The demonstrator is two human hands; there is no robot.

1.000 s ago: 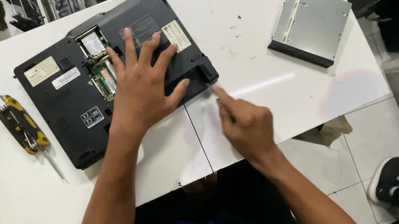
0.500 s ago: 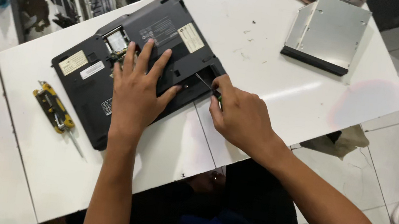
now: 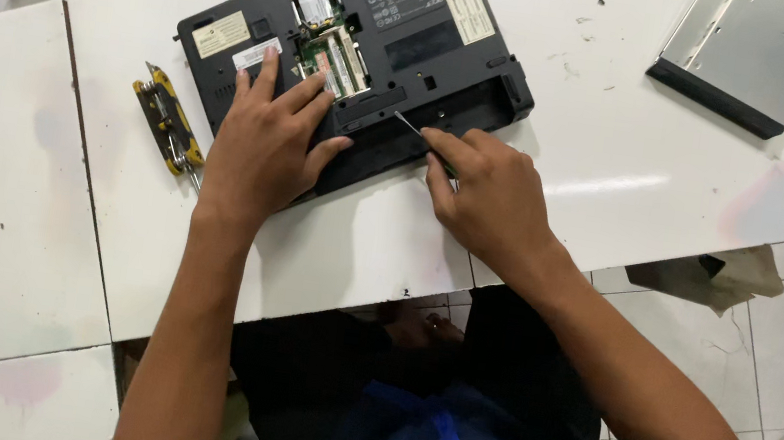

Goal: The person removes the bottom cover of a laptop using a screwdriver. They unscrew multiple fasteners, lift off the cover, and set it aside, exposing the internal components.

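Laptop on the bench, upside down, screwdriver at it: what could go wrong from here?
1. The right hand holds a thin screwdriver with its tip on the laptop base; a slip could gouge the casing.
2. A hatch is off and the green board lies bare right beside the left hand; fingers or the tip could touch it.
3. The laptop's near edge sits close to the table edge; hard pushing might shift it.

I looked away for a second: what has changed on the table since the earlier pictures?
The right hand, which was pointing with a bare finger at the laptop edge, now holds a thin screwdriver with its tip at the underside. The left hand stays pressed flat on the laptop. The yellow tool and silver drive lie untouched.
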